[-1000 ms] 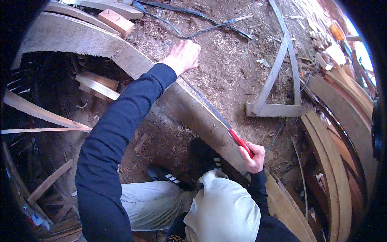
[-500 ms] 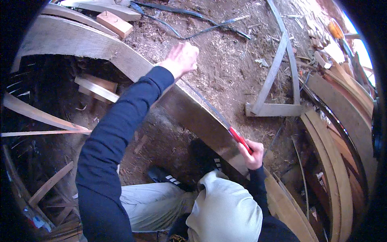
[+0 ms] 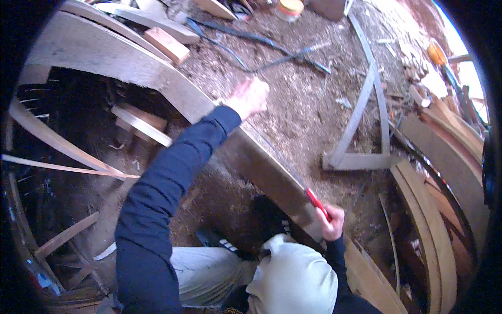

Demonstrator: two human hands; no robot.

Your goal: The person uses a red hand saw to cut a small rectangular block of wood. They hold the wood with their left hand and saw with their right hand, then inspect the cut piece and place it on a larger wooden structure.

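A long, thin, dark metal tool with a red handle (image 3: 316,203) lies slantwise along the upper edge of a thick wooden beam (image 3: 256,165). Around the lower part of that handle, my right hand (image 3: 331,223) is closed, at the beam's near right end. My left hand (image 3: 251,98) is a fist beyond the beam's far edge, knuckles up. The tool's thin blade (image 3: 272,148) runs from the handle toward this fist; whatever the fist holds is hidden beneath it. My left forearm (image 3: 178,172) crosses over the beam.
A short wooden block (image 3: 167,45) lies on the beam's far left part. Beyond it are a dark strap (image 3: 235,32) and a yellow-lidded jar (image 3: 289,9). A slatted wooden frame (image 3: 355,115) lies on the shavings-covered ground. Curved planks (image 3: 429,230) stack at right. My shoes stand below the beam.
The whole view has shifted, so the beam, ground and both hands sit lower in it, and the jar has come into sight at the top. Both hands remain closed along the tool's line.
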